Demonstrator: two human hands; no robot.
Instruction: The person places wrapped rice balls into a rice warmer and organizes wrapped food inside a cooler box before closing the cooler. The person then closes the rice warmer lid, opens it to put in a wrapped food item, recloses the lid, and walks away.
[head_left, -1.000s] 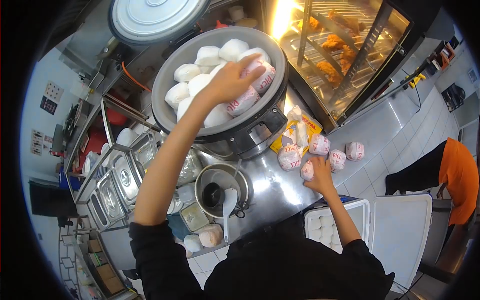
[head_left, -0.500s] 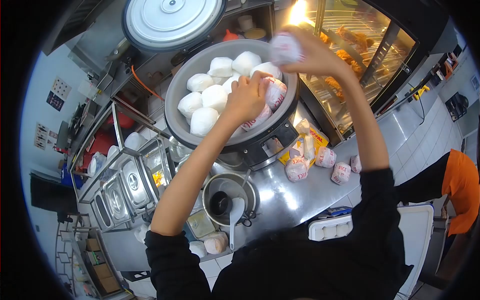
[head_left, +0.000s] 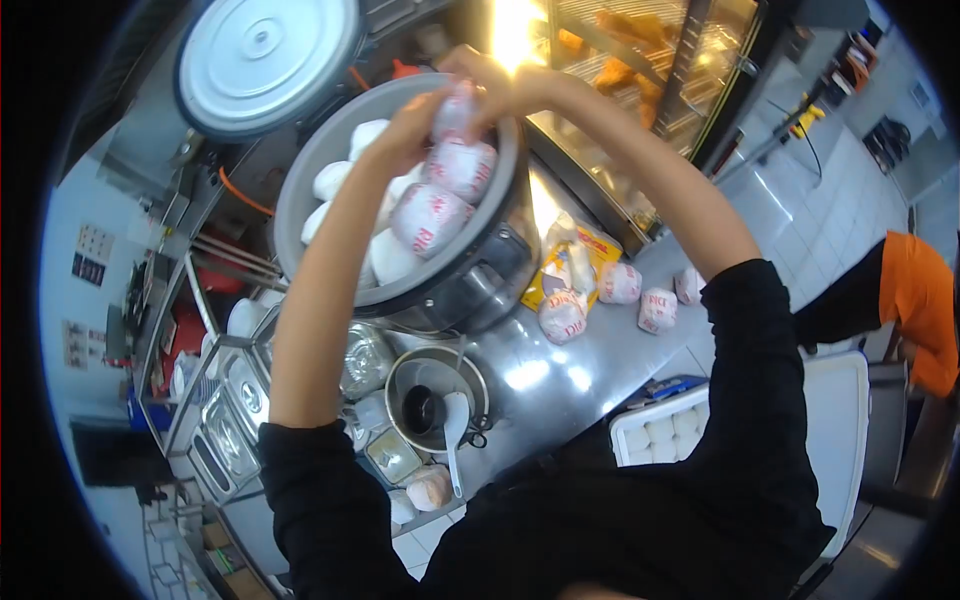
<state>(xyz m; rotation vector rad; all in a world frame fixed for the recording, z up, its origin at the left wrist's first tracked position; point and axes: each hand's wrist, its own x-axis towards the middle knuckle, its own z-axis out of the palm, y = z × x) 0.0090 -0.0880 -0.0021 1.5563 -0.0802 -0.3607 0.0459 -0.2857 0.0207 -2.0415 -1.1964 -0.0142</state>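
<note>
Over the far right inside of a large round cooker (head_left: 300, 170), my two hands are close together around a wrapped rice portion (head_left: 456, 114) with red print. My right hand (head_left: 492, 88) is closed on it from the right, partly blurred. On its left side, my left hand (head_left: 402, 132) has bent fingers against the same portion; its fingertips are partly hidden. Just below, a wrapped rice portion (head_left: 460, 168) and another wrapped portion (head_left: 430, 218) lie on top of several plain white rice portions (head_left: 396, 256) in the cooker.
The cooker's lid (head_left: 265, 60) stands raised behind it. A lit food warmer (head_left: 640, 110) is on the right. Several wrapped portions (head_left: 620, 283) sit by a yellow packet (head_left: 603, 243) on the steel counter. Nearer are a pot (head_left: 478, 375) with a white paddle (head_left: 455, 425) and a white box (head_left: 640, 460).
My right hand has come in over the cooker with its wrapped portion. My left hand has moved off the lower wrapped portions to meet it. The view has shifted.
</note>
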